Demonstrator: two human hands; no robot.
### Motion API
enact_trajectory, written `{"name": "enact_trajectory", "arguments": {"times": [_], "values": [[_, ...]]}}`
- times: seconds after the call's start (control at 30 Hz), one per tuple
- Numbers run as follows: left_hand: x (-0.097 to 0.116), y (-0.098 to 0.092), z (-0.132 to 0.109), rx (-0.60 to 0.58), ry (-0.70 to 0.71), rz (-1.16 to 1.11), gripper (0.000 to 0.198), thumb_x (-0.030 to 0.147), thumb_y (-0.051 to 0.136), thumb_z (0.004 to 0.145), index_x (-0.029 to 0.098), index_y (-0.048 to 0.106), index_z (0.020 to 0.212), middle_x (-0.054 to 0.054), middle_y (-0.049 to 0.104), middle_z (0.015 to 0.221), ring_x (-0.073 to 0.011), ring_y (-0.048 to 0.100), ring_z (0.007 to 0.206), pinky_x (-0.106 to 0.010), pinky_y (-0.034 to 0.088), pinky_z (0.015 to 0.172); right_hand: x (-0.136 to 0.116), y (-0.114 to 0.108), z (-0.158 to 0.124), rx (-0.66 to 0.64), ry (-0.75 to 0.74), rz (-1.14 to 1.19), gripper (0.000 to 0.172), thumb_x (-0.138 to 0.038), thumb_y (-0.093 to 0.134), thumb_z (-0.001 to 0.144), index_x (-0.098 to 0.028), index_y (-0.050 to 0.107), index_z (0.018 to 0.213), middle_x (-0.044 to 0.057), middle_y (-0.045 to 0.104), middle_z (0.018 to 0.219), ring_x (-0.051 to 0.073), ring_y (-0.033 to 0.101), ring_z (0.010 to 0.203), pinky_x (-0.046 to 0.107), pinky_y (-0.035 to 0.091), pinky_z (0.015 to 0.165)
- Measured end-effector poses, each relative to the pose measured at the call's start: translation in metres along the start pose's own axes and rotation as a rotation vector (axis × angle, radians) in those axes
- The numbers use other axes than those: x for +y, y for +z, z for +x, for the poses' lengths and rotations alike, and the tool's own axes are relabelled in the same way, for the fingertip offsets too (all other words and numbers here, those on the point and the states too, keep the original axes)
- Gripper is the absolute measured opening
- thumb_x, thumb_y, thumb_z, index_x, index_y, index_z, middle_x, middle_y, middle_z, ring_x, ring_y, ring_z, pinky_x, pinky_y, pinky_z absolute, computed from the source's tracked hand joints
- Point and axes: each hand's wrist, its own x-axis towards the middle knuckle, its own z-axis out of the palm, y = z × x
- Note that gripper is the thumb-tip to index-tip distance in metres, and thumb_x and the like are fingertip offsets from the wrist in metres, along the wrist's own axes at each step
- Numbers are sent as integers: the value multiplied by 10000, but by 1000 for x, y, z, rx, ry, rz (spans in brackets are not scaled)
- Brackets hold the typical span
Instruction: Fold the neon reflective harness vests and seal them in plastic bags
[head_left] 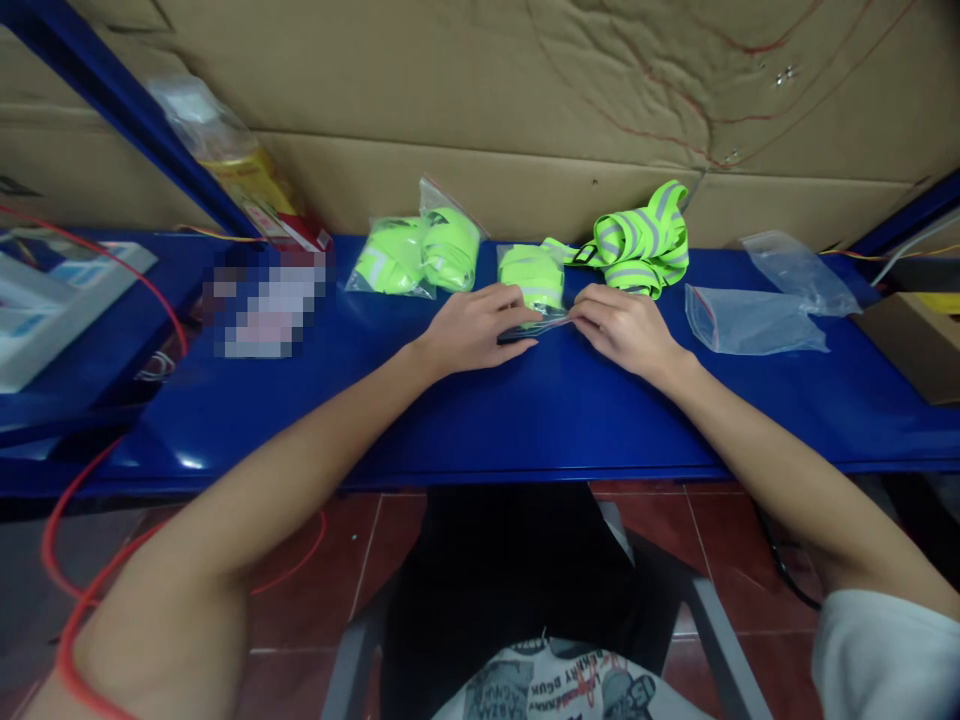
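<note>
**Both hands on the lip of a clear plastic bag (pixel 531 262) packed with fluorescent yellow-green strap**

Here we are mid-bench, and the bag lies on the blue, smooth-topped bench (pixel 570 420) with its near edge towards the person. The left hand (pixel 487 325) grips that edge between thumb and fingers; the right hand (pixel 606 322) pinches the other end of it, fingertips together. By the look of it, this is the closing step: lining up the lip and pressing it shut. Whether the seal has caught is hard to say, since the fingers cover much of the edge and the plastic glints.

What does the next move call for? I'd say a firm left-hand hold while the right thumb and finger run along the lip, keeping the strap clear of it.

Now for room. Bare blue surface stretches in front of both wrists to the front edge, so drawing back looks easy. Behind, it's tighter: a brown cardboard backing (pixel 540 175) walls off the rear. Two filled clear bags (pixel 390 258) sit just to the left, and a loose heap of yellow-green, silver-striped strap (pixel 637 240) crowds the right, its black buckle (pixel 585 254) close to the bag. Farther right lie two flat, clear empty bags (pixel 757 322).
</note>
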Motion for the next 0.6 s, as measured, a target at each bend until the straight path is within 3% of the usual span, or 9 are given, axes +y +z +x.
{"name": "enact_trajectory", "arguments": {"times": [0.1, 0.27, 0.4, 0.6], "values": [[-3, -8, -1, -57, -23, 22, 281, 428, 707, 1039, 191, 761, 1179, -70, 768, 1088, -225, 753, 1004, -308, 556, 771, 2, 1, -1, 9, 71, 5, 224, -194, 561, 1081, -167, 778, 1033, 100, 804, 1059, 245, 738, 931, 373, 484, 693], [0, -15, 1, -198, -62, 41, 190, 248, 648, 1021, 183, 744, 1172, -63, 765, 1088, -206, 746, 863, -310, 508, 679, -6, 5, 2, 72, 53, -120, 162, -224, 621, 1063, -190, 778, 1079, 94, 798, 1078, 269, 691, 980, 391, 467, 714], [6, -15, 3, -258, -72, 32, 229, 201, 593, 1026, 181, 738, 1202, -83, 750, 1131, -211, 743, 904, -311, 520, 706, -13, 12, 6, 61, -16, -142, 296, -234, 525, 1128, -205, 790, 1000, 95, 793, 1052, 256, 636, 935, 408, 456, 713], [8, -15, 4, -288, -111, 17, 242, 218, 593, 1030, 180, 750, 1210, -84, 743, 1105, -212, 741, 929, -301, 524, 719, -11, 15, 6, 41, 17, -91, 387, -246, 482, 1137, -226, 776, 886, 105, 747, 971, 267, 598, 898, 441, 444, 752]]}}
